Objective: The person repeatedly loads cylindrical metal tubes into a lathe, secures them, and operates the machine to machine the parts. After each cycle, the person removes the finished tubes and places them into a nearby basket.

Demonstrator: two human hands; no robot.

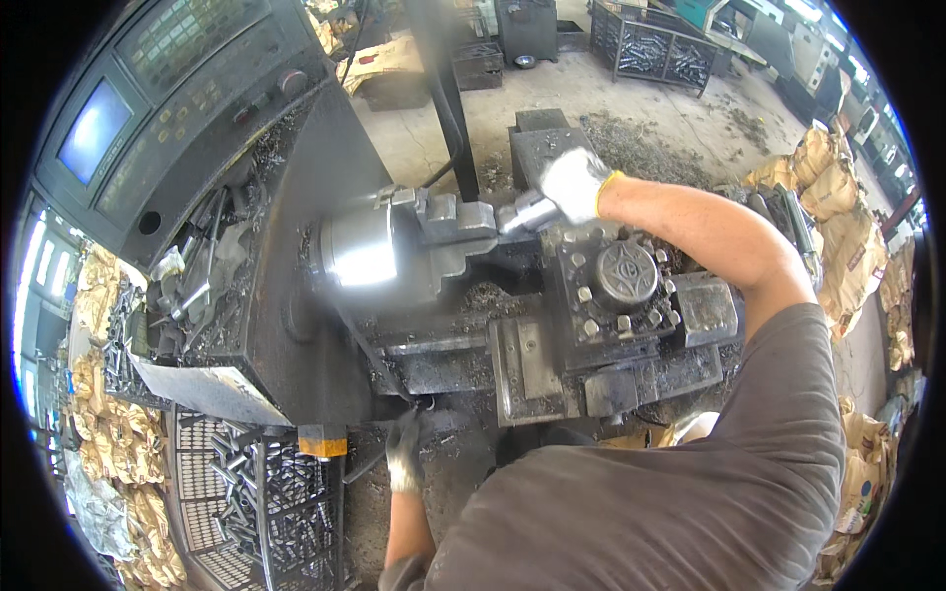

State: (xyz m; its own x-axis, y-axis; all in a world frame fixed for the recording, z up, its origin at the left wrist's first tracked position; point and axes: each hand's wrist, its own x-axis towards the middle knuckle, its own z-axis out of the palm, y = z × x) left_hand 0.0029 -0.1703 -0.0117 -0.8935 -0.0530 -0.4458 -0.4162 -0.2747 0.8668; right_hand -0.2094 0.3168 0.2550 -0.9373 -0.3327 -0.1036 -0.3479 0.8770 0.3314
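My right hand [578,185], in a white glove with a yellow cuff, is closed around a shiny metal cylinder [532,214]. The cylinder's left end is up against the stepped jaws [463,223] of a lathe chuck [361,246]; whether the jaws grip it cannot be told. Below the machine bed, my left hand [405,458] wears a glove with a dark, dirty front. It is beside a thin dark rod [367,465] low on the machine. Its fingers are blurred and dark, so their grip does not show.
Right of the chuck stands a square tool post [623,281] with several bolts. A control panel [177,108] with a lit screen rises at the left. A crate [202,492] of metal pieces stands lower left. Paper sacks [847,246] are piled at the right. Metal chips litter the machine.
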